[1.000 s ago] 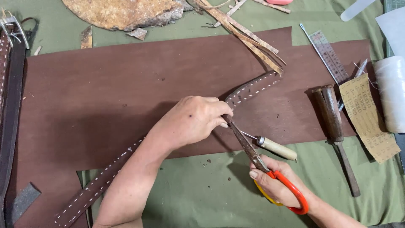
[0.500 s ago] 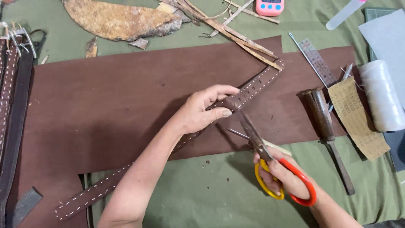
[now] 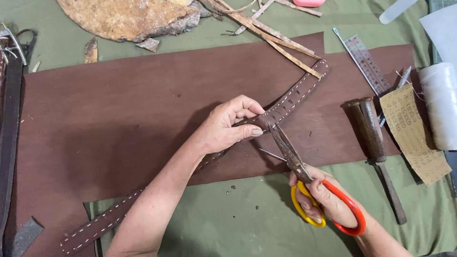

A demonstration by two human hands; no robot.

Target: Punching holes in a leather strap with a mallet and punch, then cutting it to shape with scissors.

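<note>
Left hand (image 3: 223, 131) pinching the stitched brown strap (image 3: 285, 102) mid-table on the leather sheet (image 3: 119, 123), right hand (image 3: 328, 202) fingers through scissors (image 3: 304, 176), blades shut at the strap's near edge, trimming seemingly underway.

Awl (image 3: 272, 155) mostly hidden behind scissors (image 3: 290, 152); thread spool (image 3: 440, 104) edge-cropped.
</note>
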